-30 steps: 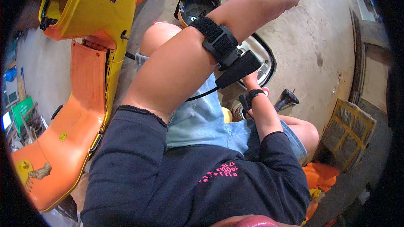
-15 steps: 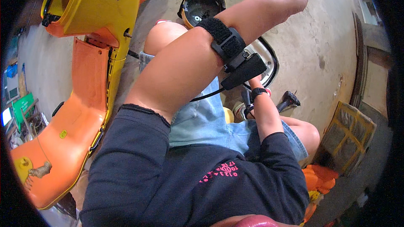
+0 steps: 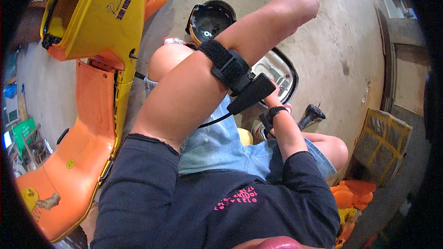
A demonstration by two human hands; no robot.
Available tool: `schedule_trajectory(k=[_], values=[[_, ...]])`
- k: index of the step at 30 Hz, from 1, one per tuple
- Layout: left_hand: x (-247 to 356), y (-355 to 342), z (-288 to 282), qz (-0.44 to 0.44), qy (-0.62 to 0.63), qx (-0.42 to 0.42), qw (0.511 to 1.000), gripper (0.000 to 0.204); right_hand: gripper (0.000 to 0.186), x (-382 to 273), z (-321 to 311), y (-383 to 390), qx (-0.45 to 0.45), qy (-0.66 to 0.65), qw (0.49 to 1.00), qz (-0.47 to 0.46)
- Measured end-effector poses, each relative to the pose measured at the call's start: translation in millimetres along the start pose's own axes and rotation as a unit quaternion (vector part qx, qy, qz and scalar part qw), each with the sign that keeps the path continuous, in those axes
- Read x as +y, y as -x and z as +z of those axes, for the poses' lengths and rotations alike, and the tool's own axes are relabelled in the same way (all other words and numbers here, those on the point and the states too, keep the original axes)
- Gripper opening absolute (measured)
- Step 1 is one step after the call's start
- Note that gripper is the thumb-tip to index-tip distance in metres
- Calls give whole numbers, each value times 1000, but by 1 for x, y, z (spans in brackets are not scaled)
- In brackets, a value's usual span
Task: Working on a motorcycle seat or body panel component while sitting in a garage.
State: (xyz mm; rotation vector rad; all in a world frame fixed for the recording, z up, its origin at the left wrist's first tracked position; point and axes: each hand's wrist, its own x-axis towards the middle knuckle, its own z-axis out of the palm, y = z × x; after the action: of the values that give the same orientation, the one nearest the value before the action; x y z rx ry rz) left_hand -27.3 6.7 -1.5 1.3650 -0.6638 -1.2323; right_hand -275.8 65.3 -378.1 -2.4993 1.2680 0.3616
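Observation:
My left arm reaches across to the upper right, and its rounded far end (image 3: 300,2) shows no separate fingers and nothing held. A black strap (image 3: 227,67) with a black boxy device (image 3: 254,93) and a cable is wrapped around that arm. Below it, my right hand (image 3: 275,93) touches or lies at the near edge of a white panel with a black rim (image 3: 282,71). The device hides its fingers in part, so its grip cannot be made out. A black band circles my right wrist.
On the floor beside my right knee lies a black power drill (image 3: 311,115). A round black-lined shell (image 3: 205,23) sits beyond my left knee. At left stands a large yellow and orange plastic body (image 3: 94,103). A yellow-striped frame (image 3: 384,143) and orange parts (image 3: 353,193) are at right.
The whole view has shifted, so floor things appear a little further left and, near the top, lower. Both arms keep nearly the same pose, and more of the white panel shows.

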Motion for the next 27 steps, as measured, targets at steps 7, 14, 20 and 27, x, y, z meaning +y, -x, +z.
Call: schedule_trajectory(k=[7,14,20,27], values=[[4,7,-3,26,15,22,999,13,39,-26,-50,0,-105,-38,987,116],[8,0,-4,-24,-5,10,1000,21,28,-20,-57,21,29,-9,999,-14],[-2,-2,2,69,59,-15,996,17,17,-11,-21,10,71,42,995,-64],[4,-1,-1,39,26,-43,998,19,31,-3,-20,3,14,30,999,4]])
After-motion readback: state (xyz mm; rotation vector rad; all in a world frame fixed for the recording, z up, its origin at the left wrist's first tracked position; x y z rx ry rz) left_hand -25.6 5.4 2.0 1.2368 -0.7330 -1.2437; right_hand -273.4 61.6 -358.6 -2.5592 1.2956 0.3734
